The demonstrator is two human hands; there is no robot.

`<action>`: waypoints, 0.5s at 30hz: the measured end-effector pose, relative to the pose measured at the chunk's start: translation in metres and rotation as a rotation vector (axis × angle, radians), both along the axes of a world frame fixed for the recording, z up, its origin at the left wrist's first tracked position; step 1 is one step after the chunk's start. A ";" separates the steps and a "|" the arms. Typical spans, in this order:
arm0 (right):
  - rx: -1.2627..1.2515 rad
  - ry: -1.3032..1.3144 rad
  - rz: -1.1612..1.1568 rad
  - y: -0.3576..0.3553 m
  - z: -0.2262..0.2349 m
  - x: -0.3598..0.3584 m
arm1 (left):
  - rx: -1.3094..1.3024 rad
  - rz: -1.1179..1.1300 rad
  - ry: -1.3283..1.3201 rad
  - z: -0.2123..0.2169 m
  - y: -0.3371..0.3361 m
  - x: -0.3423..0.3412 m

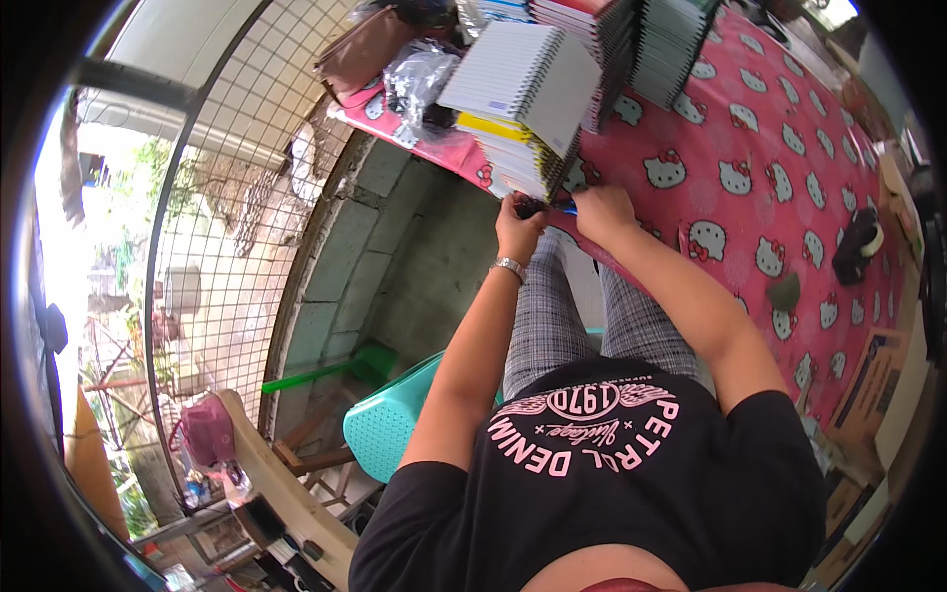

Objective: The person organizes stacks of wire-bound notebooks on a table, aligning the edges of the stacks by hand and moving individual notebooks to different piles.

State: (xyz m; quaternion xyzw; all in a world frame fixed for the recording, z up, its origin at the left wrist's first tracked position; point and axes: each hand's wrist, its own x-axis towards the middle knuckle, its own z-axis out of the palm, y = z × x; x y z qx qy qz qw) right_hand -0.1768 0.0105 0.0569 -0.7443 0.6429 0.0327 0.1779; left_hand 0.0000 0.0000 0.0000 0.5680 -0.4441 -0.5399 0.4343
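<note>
Person seated at the edge of the surface, which is draped in a pink cartoon-cat cloth. Both hands meet at the foot of the nearest notebook stack.

Left hand closed around a small dark object; what it is cannot be told. Right hand curled shut, pinching something blue beside it.

Spiral notebooks: roughly three leaning stacks, single copies too many to count.

Progress, a judgement: stacks largely built; handwork at the near edge unfinished.

Green plastic chair under the person.

Both hands apparently closed, together.
</note>
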 end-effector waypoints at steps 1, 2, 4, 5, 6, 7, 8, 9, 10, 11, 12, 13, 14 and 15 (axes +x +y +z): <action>-0.025 -0.024 -0.016 0.003 -0.004 -0.002 | 0.009 0.000 0.010 0.000 0.002 0.000; -0.050 -0.050 -0.032 0.008 -0.008 -0.004 | 0.018 0.008 0.037 0.001 0.005 0.001; -0.251 0.032 -0.041 0.016 -0.010 -0.015 | 0.016 0.028 0.111 0.008 0.002 0.003; -0.345 0.050 -0.046 0.024 -0.015 -0.018 | 0.032 0.059 0.128 0.012 0.004 0.011; -0.413 0.016 -0.014 0.032 -0.019 -0.023 | 0.003 0.117 0.155 0.018 0.002 0.023; -0.482 -0.014 0.009 0.038 -0.023 -0.030 | -0.026 0.166 0.186 0.030 -0.002 0.032; -0.551 -0.043 0.030 0.041 -0.027 -0.037 | -0.051 0.203 0.263 0.044 -0.015 0.041; -0.573 -0.060 0.025 0.044 -0.031 -0.041 | -0.115 0.206 0.281 0.067 -0.030 0.044; -0.594 -0.072 0.019 0.046 -0.035 -0.046 | -0.166 0.213 0.227 0.091 -0.047 0.042; -0.618 -0.091 0.021 0.048 -0.037 -0.047 | -0.251 0.171 0.238 0.106 -0.067 0.045; -0.602 -0.090 0.005 0.049 -0.040 -0.050 | -0.229 0.176 0.195 0.122 -0.089 0.038; -0.589 -0.085 -0.013 0.051 -0.042 -0.054 | -0.182 0.216 0.216 0.132 -0.111 0.026; -0.581 -0.092 -0.024 0.051 -0.041 -0.053 | -0.171 0.232 0.235 0.130 -0.135 0.026; -0.577 -0.110 -0.032 0.050 -0.039 -0.054 | -0.141 0.289 0.317 0.127 -0.157 0.020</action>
